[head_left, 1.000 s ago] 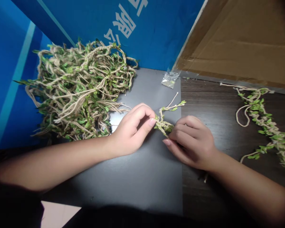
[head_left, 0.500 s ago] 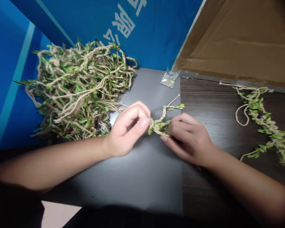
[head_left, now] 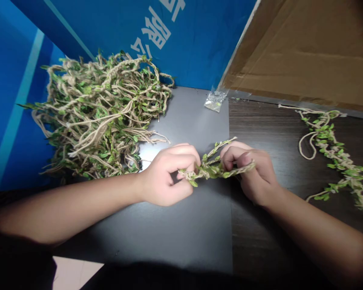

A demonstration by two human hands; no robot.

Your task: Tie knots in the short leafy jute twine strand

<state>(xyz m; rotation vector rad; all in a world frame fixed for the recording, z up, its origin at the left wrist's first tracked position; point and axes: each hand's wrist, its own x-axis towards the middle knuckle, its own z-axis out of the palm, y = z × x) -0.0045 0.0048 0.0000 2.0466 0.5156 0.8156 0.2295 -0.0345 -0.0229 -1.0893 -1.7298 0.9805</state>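
Note:
Between my hands stretches a short piece of braided leaf garland [head_left: 210, 171], beige cord with small green leaves, held above the grey board. My left hand [head_left: 174, 173] is closed on its left end; the tips of some fingers are hidden behind it. The thumb and fingers of my right hand [head_left: 251, 169] pinch the cord strands at the other end. One leafy strand points up and right, apart from the rest. Left of my left hand lies a large tangled pile of the same leafy cords [head_left: 105, 112].
A small clear plastic bag [head_left: 214, 100] lies at the back of the grey board [head_left: 184, 229]. Blue printed panels [head_left: 193, 44] and a brown cardboard sheet [head_left: 314, 48] stand behind. Another leaf garland [head_left: 345, 161] lies on the dark wooden table [head_left: 269, 121] at right.
My right hand has turned, thumb now uppermost, and moved slightly right. My left hand has dropped a little and rolled over. The garland between them is stretched flatter, its strands pointing right.

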